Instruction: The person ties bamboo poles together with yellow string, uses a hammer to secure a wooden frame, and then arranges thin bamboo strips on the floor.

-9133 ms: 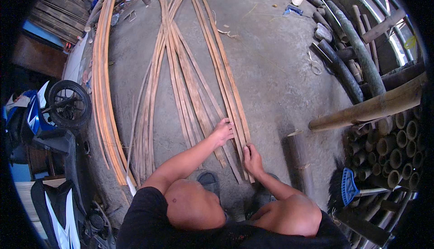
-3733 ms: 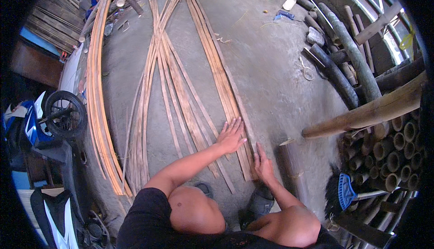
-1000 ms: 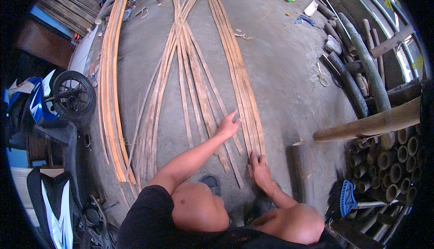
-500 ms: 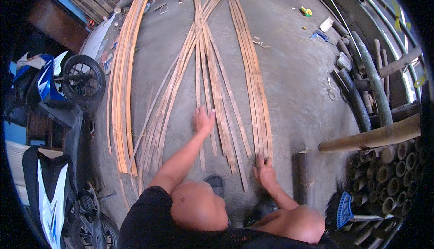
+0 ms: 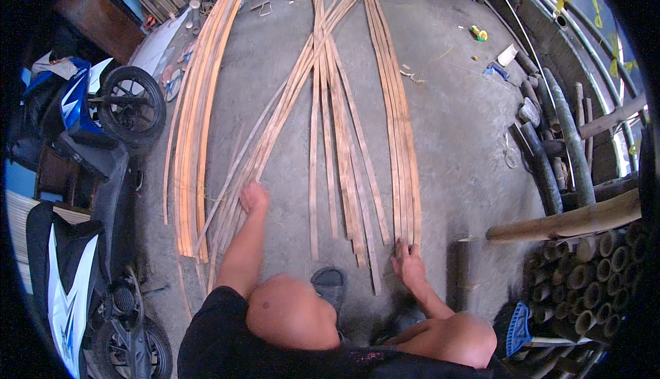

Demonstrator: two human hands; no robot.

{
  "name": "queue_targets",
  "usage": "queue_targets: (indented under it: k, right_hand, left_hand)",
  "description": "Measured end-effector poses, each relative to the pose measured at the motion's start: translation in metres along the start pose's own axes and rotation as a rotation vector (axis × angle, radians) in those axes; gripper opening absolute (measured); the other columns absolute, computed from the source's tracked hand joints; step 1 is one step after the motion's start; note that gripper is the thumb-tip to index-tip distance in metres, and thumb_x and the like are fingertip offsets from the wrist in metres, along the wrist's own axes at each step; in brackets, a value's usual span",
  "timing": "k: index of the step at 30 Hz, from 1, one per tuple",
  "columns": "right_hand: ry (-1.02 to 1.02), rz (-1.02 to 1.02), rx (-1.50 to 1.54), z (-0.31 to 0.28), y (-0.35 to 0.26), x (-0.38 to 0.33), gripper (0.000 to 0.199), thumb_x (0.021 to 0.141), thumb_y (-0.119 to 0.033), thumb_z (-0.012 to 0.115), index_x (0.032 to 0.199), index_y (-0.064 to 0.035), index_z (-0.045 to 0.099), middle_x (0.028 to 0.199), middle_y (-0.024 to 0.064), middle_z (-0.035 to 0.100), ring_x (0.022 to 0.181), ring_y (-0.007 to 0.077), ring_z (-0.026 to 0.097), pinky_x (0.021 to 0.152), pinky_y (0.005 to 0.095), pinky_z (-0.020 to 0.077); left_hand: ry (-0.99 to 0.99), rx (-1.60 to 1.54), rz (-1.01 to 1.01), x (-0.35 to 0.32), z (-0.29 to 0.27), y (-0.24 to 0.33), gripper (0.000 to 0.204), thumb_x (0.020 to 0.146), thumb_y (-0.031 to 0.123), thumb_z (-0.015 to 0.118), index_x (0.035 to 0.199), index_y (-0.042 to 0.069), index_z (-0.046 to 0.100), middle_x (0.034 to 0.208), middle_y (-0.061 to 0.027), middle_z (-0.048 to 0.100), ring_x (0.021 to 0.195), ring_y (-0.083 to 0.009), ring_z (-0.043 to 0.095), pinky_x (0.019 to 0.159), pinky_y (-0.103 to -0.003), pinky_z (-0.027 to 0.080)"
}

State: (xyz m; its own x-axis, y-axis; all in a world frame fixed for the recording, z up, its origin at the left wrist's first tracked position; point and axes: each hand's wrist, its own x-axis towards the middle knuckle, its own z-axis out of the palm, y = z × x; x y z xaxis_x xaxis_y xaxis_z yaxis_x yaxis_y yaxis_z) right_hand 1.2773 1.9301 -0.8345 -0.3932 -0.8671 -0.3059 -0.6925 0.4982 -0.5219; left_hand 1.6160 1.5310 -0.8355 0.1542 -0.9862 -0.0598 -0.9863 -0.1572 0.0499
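Observation:
Long split bamboo strips lie on the concrete floor before me. My left hand [image 5: 255,198] is closed at the edge of a slanting group of strips [image 5: 282,116], its fingertips partly hidden by the hand itself. At the lower end of the right-hand bundle of strips [image 5: 397,152] my right hand [image 5: 410,266] rests, fingers stretched out and apart, touching the strip ends. Between both hands a middle group of strips [image 5: 349,200] fans toward me, crossing the slanting group farther off. Another bundle of more orange strips [image 5: 192,152] lies at the left.
A blue, white and black motorbike [image 5: 75,121] stands along the left. Cut bamboo tubes [image 5: 584,289] are stacked at the lower right beside a blue broom [image 5: 519,327]. A thick bamboo pole [image 5: 567,222] juts in above them. My sandalled foot [image 5: 328,284] is between my hands.
My left hand has moved left and a little nearer, from the middle strips to the slanting group. My right hand stays at the right bundle's end. The view has shifted slightly.

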Motion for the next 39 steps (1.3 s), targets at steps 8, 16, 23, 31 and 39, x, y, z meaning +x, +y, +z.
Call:
queue_targets:
  k: [8, 16, 23, 31, 39]
  right_hand:
    - [0.034, -0.038, 0.035, -0.012, -0.010, -0.002, 0.068, 0.089, -0.023, 0.072, 0.148, -0.0094, 0.041, 0.118, 0.0264, 0.051, 0.093, 0.0476, 0.064, 0.079, 0.0539, 0.0571]
    - [0.040, -0.048, 0.072, -0.011, -0.008, -0.003, 0.067, 0.089, -0.023, 0.071, 0.148, -0.0102, 0.041, 0.120, 0.0278, 0.050, 0.098, 0.0489, 0.063, 0.082, 0.0536, 0.0565]
    - [0.033, 0.000, 0.046, -0.002, 0.003, 0.000, 0.067, 0.087, -0.020, 0.073, 0.147, -0.0122, 0.043, 0.117, 0.0259, 0.053, 0.093, 0.0476, 0.065, 0.079, 0.0539, 0.0566]
    - [0.030, -0.029, 0.101, -0.009, -0.006, 0.002, 0.066, 0.088, -0.019, 0.072, 0.147, -0.0138, 0.043, 0.117, 0.0254, 0.053, 0.094, 0.0479, 0.065, 0.080, 0.0535, 0.0566]
    - [-0.013, 0.032, 0.115, -0.020, -0.010, -0.001, 0.063, 0.091, -0.022, 0.071, 0.147, -0.0130, 0.044, 0.117, 0.0248, 0.056, 0.095, 0.0466, 0.065, 0.082, 0.0526, 0.0559]
  left_hand:
    - [0.088, -0.205, 0.098, -0.001, -0.045, -0.023, 0.037, 0.094, 0.036, 0.067, 0.116, 0.006, 0.069, 0.106, -0.0229, 0.072, 0.104, -0.0420, 0.067, 0.089, -0.049, 0.053]
    - [0.223, -0.684, 0.243, -0.026, -0.070, 0.030, 0.026, 0.100, 0.026, 0.062, 0.113, 0.004, 0.069, 0.096, -0.0146, 0.073, 0.090, -0.0267, 0.070, 0.082, -0.039, 0.053]
    - [-0.336, -1.267, 0.123, -0.075, -0.088, 0.132, 0.031, 0.107, 0.031, 0.052, 0.103, 0.005, 0.068, 0.069, 0.0001, 0.061, 0.055, -0.0067, 0.051, 0.048, -0.026, 0.041]
    - [-0.848, -1.390, -0.114, -0.131, -0.025, 0.195, 0.022, 0.108, 0.025, 0.049, 0.114, 0.006, 0.059, 0.086, -0.0064, 0.064, 0.064, -0.0111, 0.056, 0.049, -0.027, 0.046]
    - [-1.140, -1.246, -0.106, -0.191, 0.013, 0.234, 0.023, 0.108, 0.025, 0.050, 0.119, 0.005, 0.053, 0.098, -0.0142, 0.068, 0.085, -0.0260, 0.070, 0.072, -0.041, 0.060]
